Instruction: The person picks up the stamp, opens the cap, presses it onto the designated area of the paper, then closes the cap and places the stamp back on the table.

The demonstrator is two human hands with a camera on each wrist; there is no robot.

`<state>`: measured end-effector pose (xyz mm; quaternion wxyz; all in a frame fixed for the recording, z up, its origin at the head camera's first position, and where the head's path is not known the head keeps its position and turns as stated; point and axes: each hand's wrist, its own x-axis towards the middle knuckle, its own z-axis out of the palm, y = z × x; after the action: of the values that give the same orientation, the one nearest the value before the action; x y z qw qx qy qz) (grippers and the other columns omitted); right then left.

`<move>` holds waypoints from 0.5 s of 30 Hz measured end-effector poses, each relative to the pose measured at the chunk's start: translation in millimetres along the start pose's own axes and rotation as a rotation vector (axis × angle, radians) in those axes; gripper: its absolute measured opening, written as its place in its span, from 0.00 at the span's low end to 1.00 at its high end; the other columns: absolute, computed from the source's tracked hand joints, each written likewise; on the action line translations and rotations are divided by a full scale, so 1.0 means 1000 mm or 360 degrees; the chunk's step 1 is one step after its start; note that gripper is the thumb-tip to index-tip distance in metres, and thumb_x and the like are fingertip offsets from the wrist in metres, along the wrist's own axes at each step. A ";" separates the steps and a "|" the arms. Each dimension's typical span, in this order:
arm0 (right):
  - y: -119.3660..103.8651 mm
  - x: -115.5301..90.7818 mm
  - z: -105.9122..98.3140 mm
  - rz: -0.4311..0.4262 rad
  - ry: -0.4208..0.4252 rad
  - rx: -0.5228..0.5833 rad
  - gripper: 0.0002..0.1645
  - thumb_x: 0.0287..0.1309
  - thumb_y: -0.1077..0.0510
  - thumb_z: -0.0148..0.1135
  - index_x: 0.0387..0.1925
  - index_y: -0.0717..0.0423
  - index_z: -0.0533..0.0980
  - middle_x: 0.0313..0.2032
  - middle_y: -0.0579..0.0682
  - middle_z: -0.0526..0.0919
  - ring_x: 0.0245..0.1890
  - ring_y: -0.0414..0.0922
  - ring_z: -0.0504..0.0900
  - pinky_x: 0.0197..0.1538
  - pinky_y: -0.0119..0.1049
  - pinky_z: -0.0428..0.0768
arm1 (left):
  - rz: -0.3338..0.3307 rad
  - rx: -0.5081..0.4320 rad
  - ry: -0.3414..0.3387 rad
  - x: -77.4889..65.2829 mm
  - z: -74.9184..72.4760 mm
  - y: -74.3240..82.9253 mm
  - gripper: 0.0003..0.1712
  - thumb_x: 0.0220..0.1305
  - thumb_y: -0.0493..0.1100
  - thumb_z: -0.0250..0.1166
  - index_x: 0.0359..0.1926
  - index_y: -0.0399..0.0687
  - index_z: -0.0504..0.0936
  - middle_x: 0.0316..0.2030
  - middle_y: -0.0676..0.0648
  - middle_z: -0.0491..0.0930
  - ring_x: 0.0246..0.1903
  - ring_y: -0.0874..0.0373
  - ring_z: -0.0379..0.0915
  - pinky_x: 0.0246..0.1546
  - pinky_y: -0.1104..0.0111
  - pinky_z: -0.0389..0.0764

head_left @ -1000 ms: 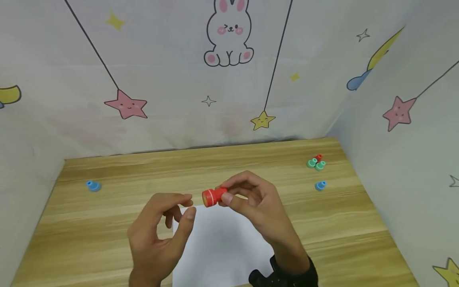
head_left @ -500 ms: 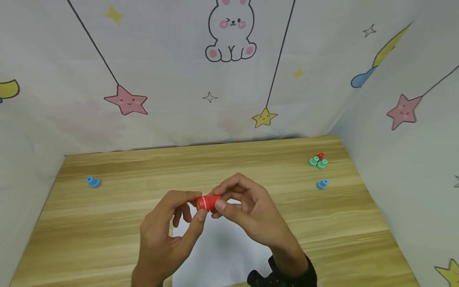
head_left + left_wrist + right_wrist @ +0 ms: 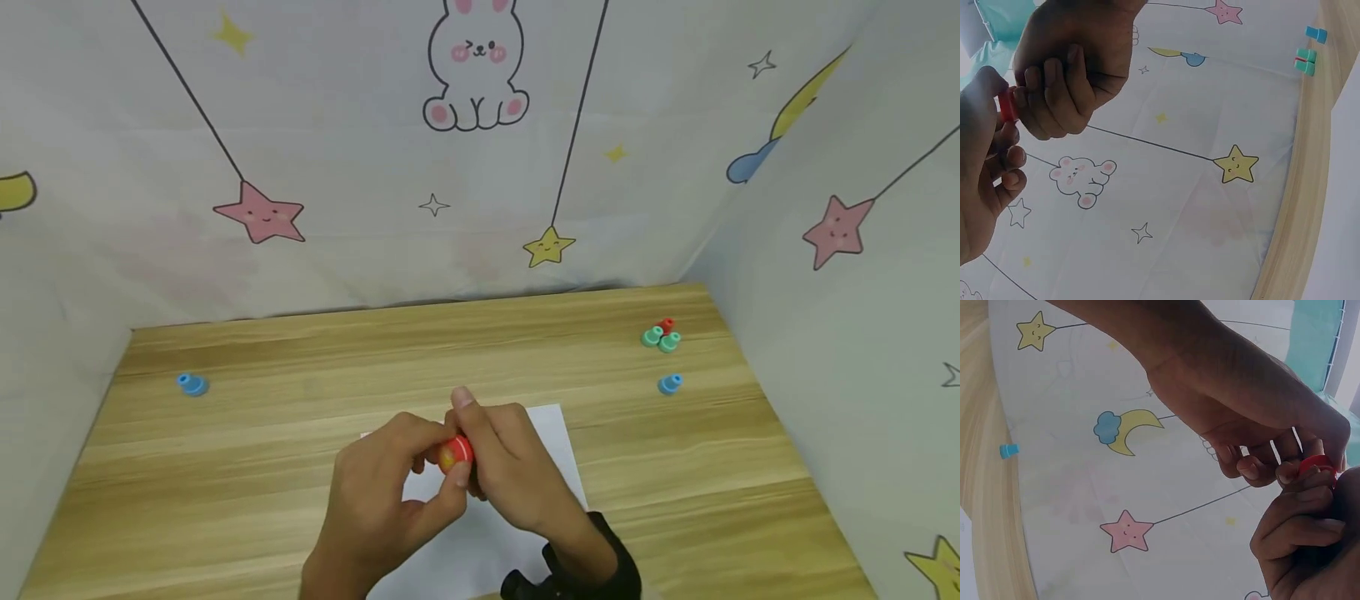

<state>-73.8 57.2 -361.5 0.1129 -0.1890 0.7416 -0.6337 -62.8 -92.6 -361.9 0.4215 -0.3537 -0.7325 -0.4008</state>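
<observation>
A small red toy stamp (image 3: 456, 452) with a thin white ring and a yellowish end is held between both hands, above the paper. My left hand (image 3: 393, 492) pinches its ringed end between thumb and index finger. Curled round the other end, my right hand (image 3: 517, 467) hides most of the stamp's narrow handle. In the left wrist view a short piece of the red stamp (image 3: 1007, 105) shows between the two hands. The right wrist view also has the red stamp (image 3: 1317, 464) at the fingertips, partly covered.
White paper (image 3: 558, 442) lies on the wooden table under the hands. One blue stamp (image 3: 192, 384) stands at the left, another blue stamp (image 3: 670, 384) at the right. Behind that are two green stamps (image 3: 652, 336) and a red one (image 3: 667, 325). Patterned cloth walls border the table.
The left hand has moved right and taken hold of the stamp's ringed end. The right hand has turned and curled further round the stamp, and both hands have come lower and closer.
</observation>
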 end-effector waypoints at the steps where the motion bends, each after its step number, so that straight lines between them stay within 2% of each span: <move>1: 0.000 0.000 0.000 0.0031 0.0004 -0.0031 0.35 0.77 0.45 0.34 0.17 0.52 0.74 0.10 0.45 0.68 0.09 0.41 0.67 0.12 0.32 0.66 | 0.0015 0.0062 0.0011 0.000 0.002 0.000 0.14 0.64 0.44 0.57 0.32 0.34 0.79 0.22 0.51 0.73 0.18 0.66 0.65 0.18 0.82 0.65; 4: -0.001 0.000 0.000 0.0113 0.0015 -0.0108 0.38 0.75 0.40 0.34 0.13 0.51 0.74 0.09 0.44 0.67 0.10 0.40 0.65 0.12 0.32 0.61 | 0.0059 0.0232 0.0056 0.001 0.006 0.000 0.17 0.64 0.47 0.57 0.26 0.37 0.78 0.19 0.52 0.68 0.14 0.68 0.56 0.14 0.83 0.58; 7: -0.001 0.001 0.000 0.0147 0.0021 -0.0140 0.39 0.74 0.38 0.35 0.12 0.50 0.75 0.09 0.44 0.68 0.11 0.40 0.66 0.13 0.32 0.60 | 0.0109 0.0333 0.0110 0.003 0.010 -0.003 0.21 0.64 0.50 0.57 0.19 0.40 0.75 0.17 0.53 0.61 0.14 0.69 0.47 0.14 0.82 0.50; 10: -0.001 0.001 0.002 0.0142 0.0030 -0.0182 0.39 0.74 0.38 0.35 0.13 0.47 0.77 0.10 0.42 0.69 0.11 0.39 0.66 0.13 0.31 0.60 | 0.0126 0.0368 0.0149 0.003 0.013 -0.006 0.24 0.66 0.49 0.55 0.15 0.43 0.69 0.16 0.53 0.57 0.14 0.69 0.42 0.15 0.82 0.45; 15: 0.003 0.003 0.009 0.0056 0.0066 -0.0219 0.38 0.75 0.40 0.35 0.10 0.47 0.72 0.07 0.41 0.64 0.09 0.36 0.62 0.12 0.31 0.56 | 0.0100 0.0359 0.0211 -0.001 0.015 -0.010 0.23 0.66 0.44 0.51 0.13 0.44 0.66 0.16 0.53 0.55 0.15 0.70 0.41 0.15 0.83 0.44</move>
<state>-73.0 47.8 -365.4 0.0954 -0.1700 0.7888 -0.5829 -76.5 -83.9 -370.2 0.5184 -0.2997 -0.7320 -0.3249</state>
